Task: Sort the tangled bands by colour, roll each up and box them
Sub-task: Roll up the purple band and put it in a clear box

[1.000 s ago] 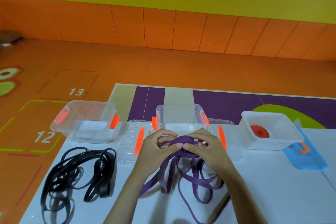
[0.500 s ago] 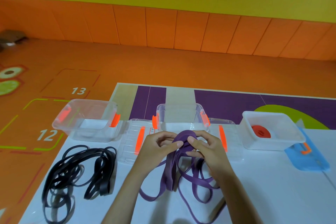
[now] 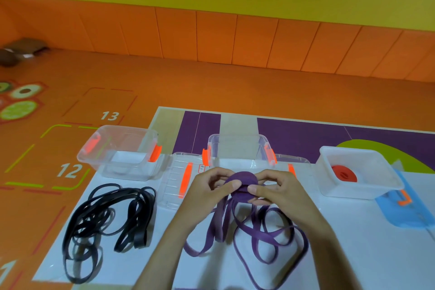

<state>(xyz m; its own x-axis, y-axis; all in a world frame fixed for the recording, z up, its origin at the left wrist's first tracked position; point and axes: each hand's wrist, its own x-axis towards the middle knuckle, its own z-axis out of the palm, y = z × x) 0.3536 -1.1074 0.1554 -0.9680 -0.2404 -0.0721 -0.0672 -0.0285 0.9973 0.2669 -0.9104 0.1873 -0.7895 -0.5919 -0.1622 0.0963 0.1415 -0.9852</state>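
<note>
My left hand (image 3: 207,192) and my right hand (image 3: 279,192) both grip a partly rolled purple band (image 3: 242,182) just above the white table. Its loose loops (image 3: 263,234) trail down onto the table between my forearms. A tangle of black bands (image 3: 106,221) lies on the table to the left. A rolled red band (image 3: 344,173) sits inside the white box (image 3: 360,192) at the right. Two clear boxes with orange clips stand behind: one at the left (image 3: 122,153), one straight behind my hands (image 3: 239,148).
Two clear lids with orange clips lie flat, one (image 3: 179,179) left of my hands and one (image 3: 293,163) behind my right hand. A blue lid (image 3: 404,212) lies under the white box's right side. The table's left edge (image 3: 70,219) drops to an orange floor.
The purple roll between my hands has grown slightly and turned, with the loose loops shifting on the table. The view has tilted a little. The black bands and boxes stay put.
</note>
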